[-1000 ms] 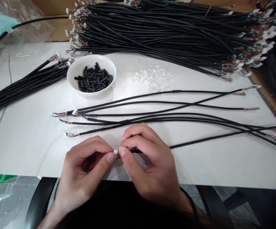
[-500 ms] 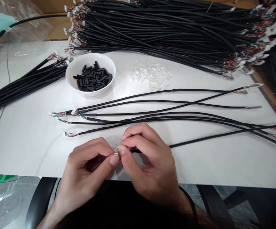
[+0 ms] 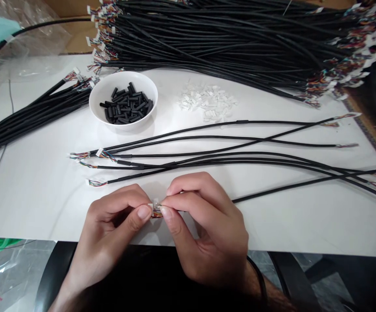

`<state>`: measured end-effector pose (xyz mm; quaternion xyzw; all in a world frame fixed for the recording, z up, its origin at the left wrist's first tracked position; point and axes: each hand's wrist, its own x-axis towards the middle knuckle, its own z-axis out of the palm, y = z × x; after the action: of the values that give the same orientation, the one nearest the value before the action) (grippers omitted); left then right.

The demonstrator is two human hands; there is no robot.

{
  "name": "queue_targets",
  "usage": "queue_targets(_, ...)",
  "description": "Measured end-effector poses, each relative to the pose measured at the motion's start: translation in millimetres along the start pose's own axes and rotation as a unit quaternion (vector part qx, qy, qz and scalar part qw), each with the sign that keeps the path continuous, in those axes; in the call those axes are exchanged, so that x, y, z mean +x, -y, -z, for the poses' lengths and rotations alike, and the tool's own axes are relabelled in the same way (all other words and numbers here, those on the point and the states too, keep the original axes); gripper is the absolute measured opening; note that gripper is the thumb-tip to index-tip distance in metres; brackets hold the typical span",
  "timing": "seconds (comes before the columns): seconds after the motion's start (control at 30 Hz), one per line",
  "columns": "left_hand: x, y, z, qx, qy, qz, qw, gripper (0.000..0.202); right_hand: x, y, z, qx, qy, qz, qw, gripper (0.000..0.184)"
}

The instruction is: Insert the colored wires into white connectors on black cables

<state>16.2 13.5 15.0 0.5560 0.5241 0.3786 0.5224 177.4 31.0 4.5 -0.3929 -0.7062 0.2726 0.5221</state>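
Two digits of my left hand (image 3: 116, 229) pinch a small white connector (image 3: 152, 209) near the front edge of the worktop (image 3: 44, 208); my right hand (image 3: 210, 229) is closed narrowly on what looks like a thin wire (image 3: 161, 205) just beside it, coloured wires (image 3: 157, 214) showing between the two. I judge this to be the fitting of wire to connector, and the next move calls for a firm left pinch and a straight, gentle line-up from the right.

White tabletop (image 3: 305, 229) mid-frame. Brown cardboard (image 3: 77, 39) at 10 o'clock, more toward 3. Black curved parts, look like chair arms (image 3: 53, 277), at 8 and 4 o'clock. Grey shiny floor (image 3: 329, 284), 4 o'clock. Soft shadows.
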Motion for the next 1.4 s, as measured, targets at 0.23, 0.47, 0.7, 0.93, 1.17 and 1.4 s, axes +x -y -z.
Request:
queue_targets(0.23, -1.8, 0.7, 1.0, -0.01, -0.008, 0.011, 1.0, 0.02, -3.9, 0.3, -0.5, -0.016, 0.004, 0.009, 1.0, 0.011)
queue_targets(0.47, -1.4, -0.7, 0.1, -0.023, -0.012, 0.026, 0.999, 0.02, -6.2, -0.3, -0.3, -0.026, 0.015, 0.011, 0.999, 0.014)
queue_targets(0.7, 0.2, -1.1, 1.2, -0.022, -0.007, 0.015, 1.0, 0.022, -6.7, -0.2, -0.9, -0.033, 0.006, 0.025, 0.999, 0.015)
queue_targets(0.93, -2.7, 0.1, -1.1, -0.036, -0.013, 0.038, 0.999, 0.021, -7.2, 0.6, -1.1, -0.037, 0.008, 0.023, 0.999, 0.015)
queue_targets(1.17, -2.6, -1.4, 0.6, -0.032, -0.004, 0.029, 0.999, 0.022, -7.7, 1.6, -2.4, -0.046, 0.002, 0.017, 0.999, 0.017)
queue_targets(1.4, -1.3, -2.5, -1.6, -0.023, -0.017, 0.031, 0.999, 0.023, -8.8, 0.6, -3.1, -0.045, 0.011, 0.024, 0.999, 0.015)
